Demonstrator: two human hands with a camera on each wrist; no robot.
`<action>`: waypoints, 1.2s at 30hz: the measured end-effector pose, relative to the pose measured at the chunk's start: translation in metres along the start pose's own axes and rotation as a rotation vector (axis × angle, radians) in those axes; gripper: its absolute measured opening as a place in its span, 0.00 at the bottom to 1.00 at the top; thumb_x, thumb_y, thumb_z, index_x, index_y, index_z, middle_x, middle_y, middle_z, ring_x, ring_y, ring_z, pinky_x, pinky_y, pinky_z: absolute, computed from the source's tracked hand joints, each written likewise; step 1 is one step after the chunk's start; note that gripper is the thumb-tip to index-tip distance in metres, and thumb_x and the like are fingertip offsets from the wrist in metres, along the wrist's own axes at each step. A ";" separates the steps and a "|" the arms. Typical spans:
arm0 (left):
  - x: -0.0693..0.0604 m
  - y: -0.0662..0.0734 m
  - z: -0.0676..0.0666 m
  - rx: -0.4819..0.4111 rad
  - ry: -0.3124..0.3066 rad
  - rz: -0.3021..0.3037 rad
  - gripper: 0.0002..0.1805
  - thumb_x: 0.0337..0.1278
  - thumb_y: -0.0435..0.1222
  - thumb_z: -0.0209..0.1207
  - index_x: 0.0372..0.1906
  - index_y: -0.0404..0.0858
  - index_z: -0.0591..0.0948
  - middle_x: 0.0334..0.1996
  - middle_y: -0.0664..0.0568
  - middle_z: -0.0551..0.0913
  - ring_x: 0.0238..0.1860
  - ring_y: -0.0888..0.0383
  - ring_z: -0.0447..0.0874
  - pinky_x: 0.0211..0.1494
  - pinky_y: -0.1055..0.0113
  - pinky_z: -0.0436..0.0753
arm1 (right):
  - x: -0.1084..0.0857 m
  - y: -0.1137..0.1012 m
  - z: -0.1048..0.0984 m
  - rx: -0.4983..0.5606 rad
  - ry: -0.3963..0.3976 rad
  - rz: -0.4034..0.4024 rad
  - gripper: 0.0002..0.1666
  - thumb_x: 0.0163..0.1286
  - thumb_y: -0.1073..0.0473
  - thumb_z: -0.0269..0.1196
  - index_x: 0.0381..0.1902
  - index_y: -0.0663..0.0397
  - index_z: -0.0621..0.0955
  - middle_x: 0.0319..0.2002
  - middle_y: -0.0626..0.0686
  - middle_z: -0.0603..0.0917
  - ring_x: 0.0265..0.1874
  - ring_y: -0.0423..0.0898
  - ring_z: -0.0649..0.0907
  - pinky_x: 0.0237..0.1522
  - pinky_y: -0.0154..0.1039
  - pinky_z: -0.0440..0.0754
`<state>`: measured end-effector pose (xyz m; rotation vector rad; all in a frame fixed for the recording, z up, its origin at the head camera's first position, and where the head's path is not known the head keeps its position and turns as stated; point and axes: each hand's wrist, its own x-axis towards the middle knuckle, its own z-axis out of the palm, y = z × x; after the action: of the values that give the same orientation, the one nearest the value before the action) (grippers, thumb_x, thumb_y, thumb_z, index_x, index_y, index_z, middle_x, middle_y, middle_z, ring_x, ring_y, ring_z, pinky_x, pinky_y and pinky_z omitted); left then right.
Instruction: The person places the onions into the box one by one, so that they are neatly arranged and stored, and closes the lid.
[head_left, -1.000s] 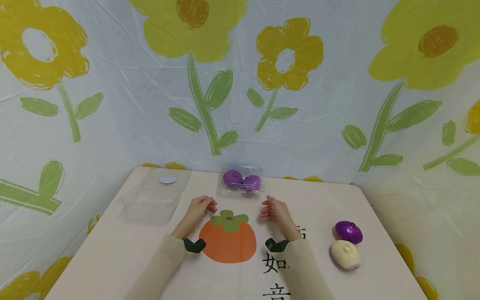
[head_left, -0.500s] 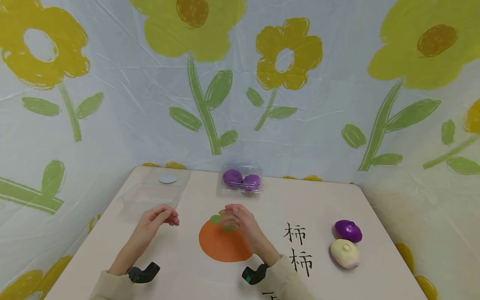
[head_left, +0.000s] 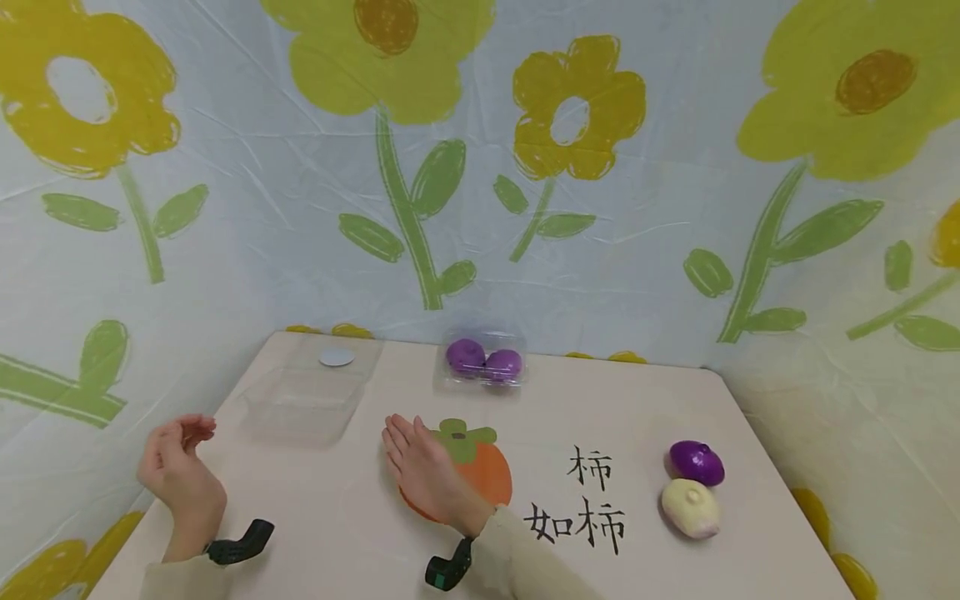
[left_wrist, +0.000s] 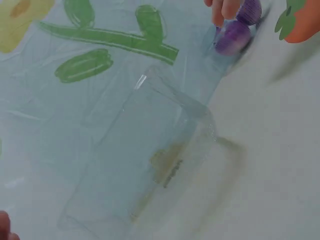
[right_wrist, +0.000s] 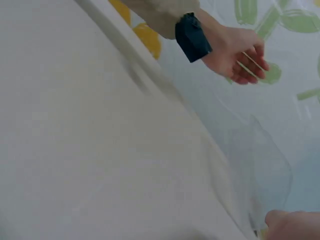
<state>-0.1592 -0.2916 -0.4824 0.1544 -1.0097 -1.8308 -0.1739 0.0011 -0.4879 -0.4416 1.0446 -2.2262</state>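
My left hand [head_left: 180, 475] is raised over the table's left side, fingers loosely bent, holding nothing. Just right of it and farther back lies a clear plastic box [head_left: 300, 408] with its lid folded back; the box also fills the middle of the left wrist view. My right hand [head_left: 427, 467], fingers straight and together, hovers above the printed persimmon and holds nothing. Behind it at the table's back sits a closed clear box [head_left: 448, 382] with two purple onions [head_left: 504, 365] inside. In the right wrist view the left hand [right_wrist: 235, 55] shows near the top.
On the table's right side lie a shiny purple onion [head_left: 697, 462] and a pale, purple-tipped bulb [head_left: 691, 508], close together. A white oval label [head_left: 336, 357] is on the folded-back lid. A flowered cloth [head_left: 637, 275] hangs behind and beside the table.
Both hands have moved left, away from the closed box at the back. The left is now near the table's left edge, the right over the persimmon print. The boxes and loose vegetables stayed put.
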 end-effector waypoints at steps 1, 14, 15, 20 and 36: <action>0.002 0.000 -0.003 0.048 0.029 -0.043 0.16 0.71 0.31 0.47 0.36 0.20 0.78 0.32 0.42 0.85 0.31 0.53 0.82 0.38 0.70 0.80 | 0.003 0.004 0.003 -0.003 0.004 0.007 0.46 0.80 0.38 0.32 0.77 0.65 0.32 0.78 0.61 0.30 0.77 0.56 0.35 0.75 0.48 0.33; 0.031 -0.004 -0.028 0.208 -0.401 -0.771 0.36 0.77 0.54 0.22 0.78 0.46 0.27 0.79 0.63 0.33 0.78 0.65 0.32 0.75 0.74 0.35 | 0.047 0.025 0.031 -0.004 0.099 0.038 0.53 0.77 0.32 0.33 0.76 0.69 0.33 0.78 0.65 0.31 0.77 0.60 0.34 0.75 0.51 0.32; 0.032 -0.005 -0.029 0.202 -0.444 -0.780 0.37 0.77 0.54 0.22 0.77 0.44 0.25 0.79 0.62 0.31 0.78 0.64 0.30 0.75 0.74 0.34 | 0.048 0.025 0.033 -0.013 0.096 0.044 0.52 0.77 0.32 0.32 0.76 0.69 0.33 0.78 0.65 0.31 0.77 0.60 0.34 0.75 0.51 0.32; 0.034 -0.011 -0.031 0.202 -0.566 -0.817 0.39 0.76 0.57 0.21 0.76 0.40 0.24 0.79 0.51 0.27 0.78 0.61 0.29 0.76 0.72 0.35 | 0.049 0.024 0.037 -0.037 0.078 0.064 0.52 0.77 0.30 0.30 0.77 0.66 0.34 0.78 0.63 0.32 0.77 0.58 0.35 0.75 0.51 0.32; 0.034 -0.012 -0.035 0.278 -0.647 -0.824 0.40 0.76 0.57 0.20 0.77 0.36 0.27 0.79 0.45 0.30 0.79 0.59 0.35 0.77 0.69 0.37 | 0.054 0.021 0.033 -0.088 0.014 0.084 0.51 0.77 0.30 0.29 0.77 0.65 0.35 0.79 0.61 0.33 0.77 0.56 0.36 0.75 0.50 0.33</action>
<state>-0.1666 -0.3372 -0.5026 0.1618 -1.8492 -2.5494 -0.1881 -0.0633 -0.4816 -0.4134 1.1506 -2.1188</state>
